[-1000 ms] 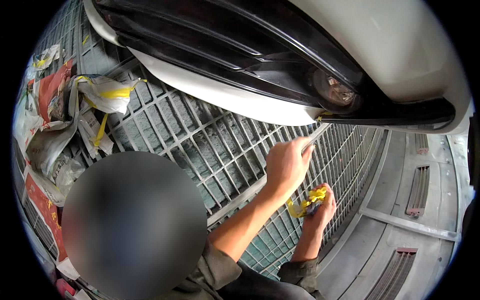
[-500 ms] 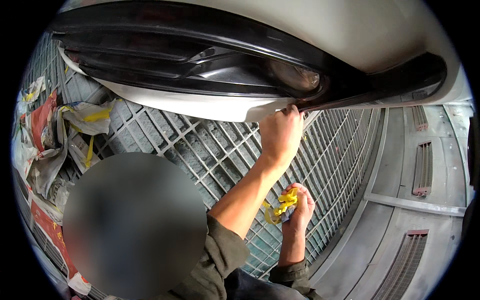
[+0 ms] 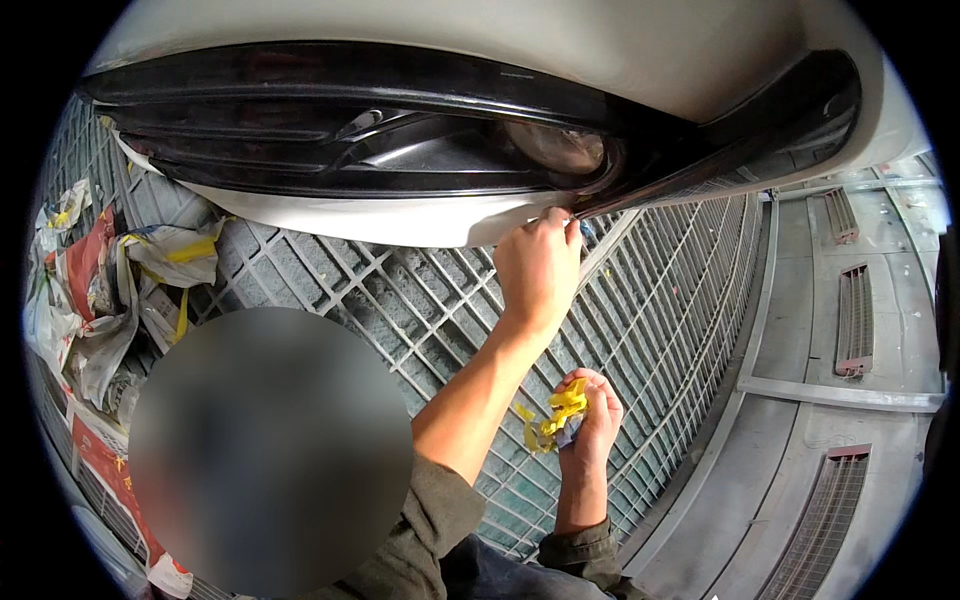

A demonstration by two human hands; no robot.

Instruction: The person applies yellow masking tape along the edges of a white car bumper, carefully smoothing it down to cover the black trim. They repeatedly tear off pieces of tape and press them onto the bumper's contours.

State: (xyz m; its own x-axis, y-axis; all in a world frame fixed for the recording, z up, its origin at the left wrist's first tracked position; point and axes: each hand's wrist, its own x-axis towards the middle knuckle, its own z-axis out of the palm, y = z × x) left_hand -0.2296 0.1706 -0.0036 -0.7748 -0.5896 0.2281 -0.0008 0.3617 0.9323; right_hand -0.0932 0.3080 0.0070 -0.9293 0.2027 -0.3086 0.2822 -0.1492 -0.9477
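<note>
Above the floor grating hangs a white car bumper point(image 3: 380, 222) with a glossy black grille and trim point(image 3: 330, 90) and a round lamp point(image 3: 560, 148) set in it. My left hand point(image 3: 538, 270) is raised to its lower edge, just below the lamp. Its fingers are pinched together there, and what lies between them is hidden. Lower down, my right hand point(image 3: 592, 415) is closed round a crumpled wad of yellow tape point(image 3: 562, 408) with some grey material in it. A loose yellow end sticks out on the left side.
Metal floor grating point(image 3: 430, 300) runs under the bumper. Crumpled sheets and plastic with yellow strips point(image 3: 170, 250) lie heaped at the left. To the right is a grey metal panel wall point(image 3: 710, 480) with slatted heater-like fixtures point(image 3: 855, 320). A blurred disc covers the lower left.
The view has shifted slightly, so bumper and lamp sit further left. My left hand keeps its place below the lamp, and my right hand still holds the tape wad.
</note>
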